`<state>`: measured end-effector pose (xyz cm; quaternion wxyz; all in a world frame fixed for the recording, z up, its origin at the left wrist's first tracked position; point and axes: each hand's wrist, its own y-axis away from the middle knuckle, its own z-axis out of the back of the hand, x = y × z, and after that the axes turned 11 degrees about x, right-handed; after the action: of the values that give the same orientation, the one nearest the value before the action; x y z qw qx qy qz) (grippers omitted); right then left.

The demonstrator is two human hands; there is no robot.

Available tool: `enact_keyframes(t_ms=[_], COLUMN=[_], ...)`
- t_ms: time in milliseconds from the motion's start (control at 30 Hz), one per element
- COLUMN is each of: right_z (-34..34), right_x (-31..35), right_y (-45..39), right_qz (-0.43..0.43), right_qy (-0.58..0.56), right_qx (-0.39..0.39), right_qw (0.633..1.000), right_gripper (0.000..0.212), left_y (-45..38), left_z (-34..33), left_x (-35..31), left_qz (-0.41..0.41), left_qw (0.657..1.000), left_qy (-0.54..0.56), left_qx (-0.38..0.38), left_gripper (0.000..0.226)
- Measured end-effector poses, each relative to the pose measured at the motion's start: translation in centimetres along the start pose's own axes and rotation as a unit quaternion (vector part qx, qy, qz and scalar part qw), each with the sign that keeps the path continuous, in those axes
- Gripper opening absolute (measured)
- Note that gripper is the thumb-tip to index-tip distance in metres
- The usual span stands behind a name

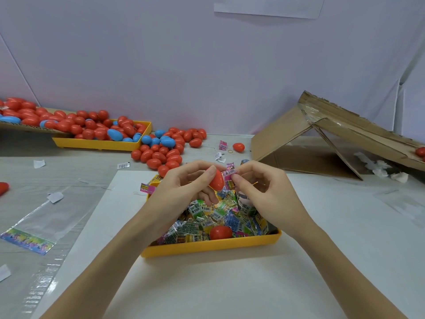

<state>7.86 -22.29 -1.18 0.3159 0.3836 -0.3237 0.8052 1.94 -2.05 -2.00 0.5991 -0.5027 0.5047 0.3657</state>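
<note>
A person at a packing table brings a small pink foil packet (228,175) to a red plastic egg shell (217,180), both held just above a yellow plastic tray (211,246) heaped with printed foil packets (207,224). The left hand (184,183) grips the shell, thumb on top and fingers curled beneath it. The right hand (264,192) pinches the packet between thumb and forefinger, its other fingers loosely curled behind. The packet touches the shell's upper right edge, though the shell's open mouth is hidden from this angle. A second red shell half (220,232) lies among the packets near the tray's front rim. Doing this step well looks to be a matter of alignment. The packet should go in narrow end first, perhaps slightly folded, with the shell kept steady so nothing catches on its rim (a crumpled corner would likely stop the halves closing). Working low over the tray seems wise, since a dropped packet would land among the rest. Behind, a heap of closed red and blue plastic eggs (161,153) spills from a second yellow tray (99,143). A torn brown cardboard box (322,139) lies at right and a clear plastic bag (41,222) at left.
</note>
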Motion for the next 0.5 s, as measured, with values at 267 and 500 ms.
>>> enact_keyframes(t_ms=[267, 500], right_z=[0.08, 0.20], right_x=[0.55, 0.58], right_y=[0.16, 0.23], right_qz=[-0.011, -0.008], right_qy=[-0.053, -0.071], right_qx=[0.036, 0.053], right_qw=[0.998, 0.996], right_gripper=[0.010, 0.015], left_y=[0.04, 0.15], left_z=[0.16, 0.11], left_x=[0.00, -0.12], left_qz=[0.003, 0.002], left_qw=[1.000, 0.999], left_qy=[0.016, 0.041], left_qx=[0.011, 0.025], left_gripper=[0.030, 0.032])
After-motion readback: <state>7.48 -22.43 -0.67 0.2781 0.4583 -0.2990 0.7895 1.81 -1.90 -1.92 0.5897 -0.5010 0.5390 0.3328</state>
